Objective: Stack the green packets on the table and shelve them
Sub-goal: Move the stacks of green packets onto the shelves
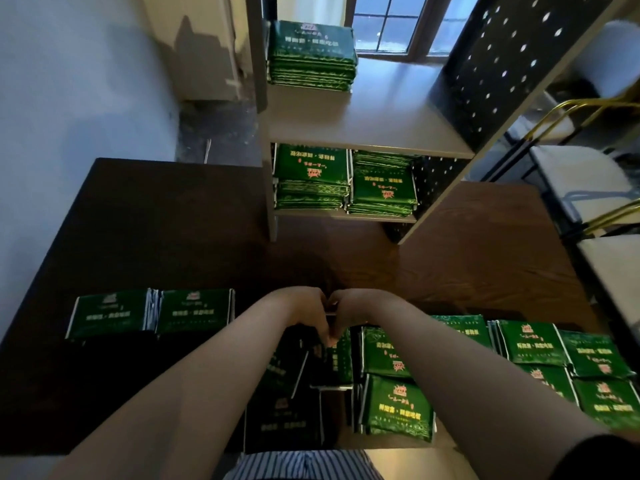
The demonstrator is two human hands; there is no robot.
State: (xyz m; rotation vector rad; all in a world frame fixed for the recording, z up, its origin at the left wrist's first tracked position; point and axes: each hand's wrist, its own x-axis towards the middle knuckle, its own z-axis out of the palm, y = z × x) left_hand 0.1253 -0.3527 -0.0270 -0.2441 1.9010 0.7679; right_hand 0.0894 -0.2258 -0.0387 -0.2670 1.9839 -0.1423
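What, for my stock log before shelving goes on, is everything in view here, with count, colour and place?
upper-shelf packet stack: one, green, left end of the upper shelf.
lower-shelf packet stacks: two, green, side by side.
left table packet stacks: two, green, side by side at the table's left.
loose packets: many, count unclear, green, overlapping from table centre to right.
shelf unit: one, pale, on the table's far side.
table: one, dark brown.
pegboard: one, black, shelf unit's right side.
window: one, dark frame, behind the shelf unit.
chair: at least one, white seat, gold frame, far right.
left hand: over the centre packets, close against the right hand; grip unclear.
right hand: same spot; grip unclear.
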